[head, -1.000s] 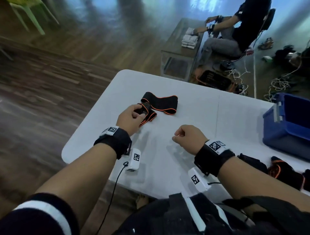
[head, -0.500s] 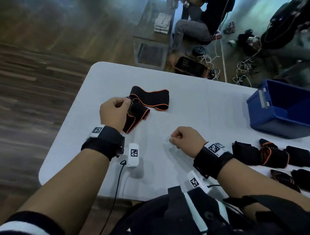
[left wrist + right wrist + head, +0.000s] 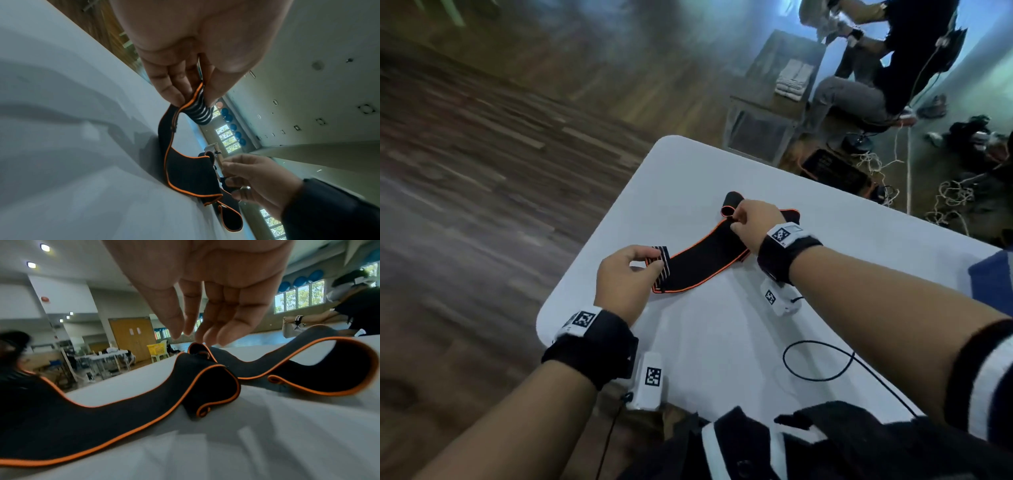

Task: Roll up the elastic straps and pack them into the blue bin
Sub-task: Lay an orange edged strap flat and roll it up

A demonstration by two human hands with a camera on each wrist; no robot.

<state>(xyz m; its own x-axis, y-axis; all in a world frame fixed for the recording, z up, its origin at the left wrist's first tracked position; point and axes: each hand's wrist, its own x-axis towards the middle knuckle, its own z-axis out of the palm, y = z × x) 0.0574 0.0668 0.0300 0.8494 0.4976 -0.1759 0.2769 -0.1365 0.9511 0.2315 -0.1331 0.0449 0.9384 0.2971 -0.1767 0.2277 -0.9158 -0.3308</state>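
My left hand [image 3: 624,278] pinches the striped end of the elastic strap [image 3: 700,262] between thumb and fingers [image 3: 164,84], lifted slightly off the white bench [image 3: 722,342] near its left edge. The left wrist view confirms the grip: the thumb presses the grey-striped tab against the fingertips, and the strap hangs from there down to the bench surface. The strap is black with orange edging; it runs from my left hand toward the far side of the bench, lying mostly flat along its middle section, then folds over itself into loose loops at its far end. My right hand [image 3: 755,222] is positioned at that far end, over the folded part. In the right wrist view its fingers [image 3: 232,324] point downward, relaxed and only slightly bent, with the tips just above or barely touching a small raised fold of the strap; I cannot tell whether they make contact. In the head view the thumb and forefinger appear close together at the strap's curled end, but a firm pinch is not confirmed. The blue bin [image 3: 993,281] shows only as a corner at the right edge of the bench, well apart from the strap. A black cable [image 3: 822,363] forms a loop on the bench near the near edge, below my right forearm.
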